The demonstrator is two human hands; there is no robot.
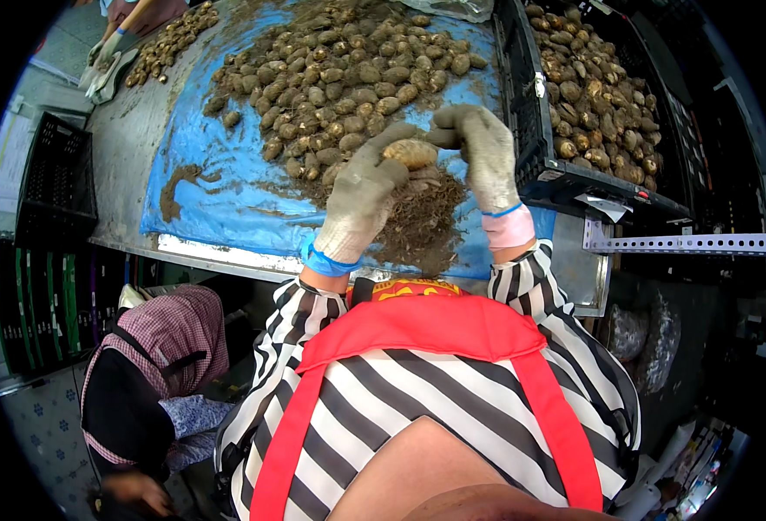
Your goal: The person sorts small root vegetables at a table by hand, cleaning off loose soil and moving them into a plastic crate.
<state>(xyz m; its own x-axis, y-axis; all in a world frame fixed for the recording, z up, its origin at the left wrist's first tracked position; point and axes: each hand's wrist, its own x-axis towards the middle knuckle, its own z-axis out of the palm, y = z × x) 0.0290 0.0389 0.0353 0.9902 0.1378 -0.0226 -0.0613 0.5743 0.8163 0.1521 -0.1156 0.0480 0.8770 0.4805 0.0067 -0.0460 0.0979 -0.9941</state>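
Note:
My left hand (pixel 358 198), in a soiled light work glove with a blue band at the wrist, is closed around a brown taro corm (pixel 411 154). My right hand (pixel 489 161), gloved too, is beside the taro's right end with its fingers and thumb drawn together. Whether anything sits in that pinch is hidden. Below both hands lies a heap of dark root fibres and soil (pixel 419 224) on a blue plastic sheet (pixel 253 198). A broad pile of small taro corms (pixel 339 82) spreads over the sheet just beyond my hands.
At the right stands a black crate (pixel 530 95) filled with taro corms (pixel 587 95). An unfilled black crate (pixel 55 178) is at the left table edge. A co-worker's gloved hands (pixel 102 61) are at the far left by more corms (pixel 170 45). Another person (pixel 153 365) bends low at my left.

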